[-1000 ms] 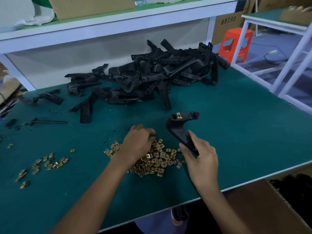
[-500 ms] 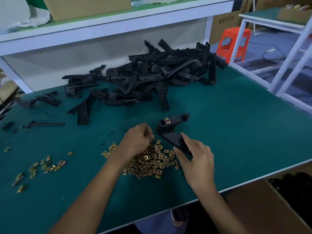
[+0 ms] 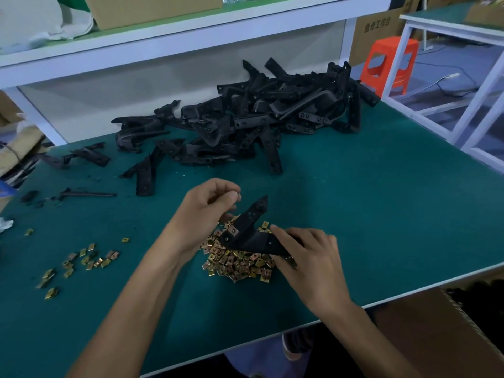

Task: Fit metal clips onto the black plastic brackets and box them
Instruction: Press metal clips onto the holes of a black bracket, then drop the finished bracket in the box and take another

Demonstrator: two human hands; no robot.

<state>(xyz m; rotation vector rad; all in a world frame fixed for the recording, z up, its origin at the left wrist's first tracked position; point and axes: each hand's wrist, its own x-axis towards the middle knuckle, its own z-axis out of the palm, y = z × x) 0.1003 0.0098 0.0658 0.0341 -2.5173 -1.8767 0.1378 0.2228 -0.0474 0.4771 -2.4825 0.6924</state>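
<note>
A broad bare stretch of the green-topped table (image 3: 381, 214) lies open on the right. A tangled heap of black plastic brackets (image 3: 259, 118) bars the far middle; a pile of small brass-coloured metal clips (image 3: 240, 266) fills the near centre, loose clips (image 3: 98, 263) the left.

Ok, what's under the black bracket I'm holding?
A heap of brass-coloured clips on the green table. The bracket and the right hand gripping it cover the heap's middle, so whether it touches the clips can't be seen.
</note>
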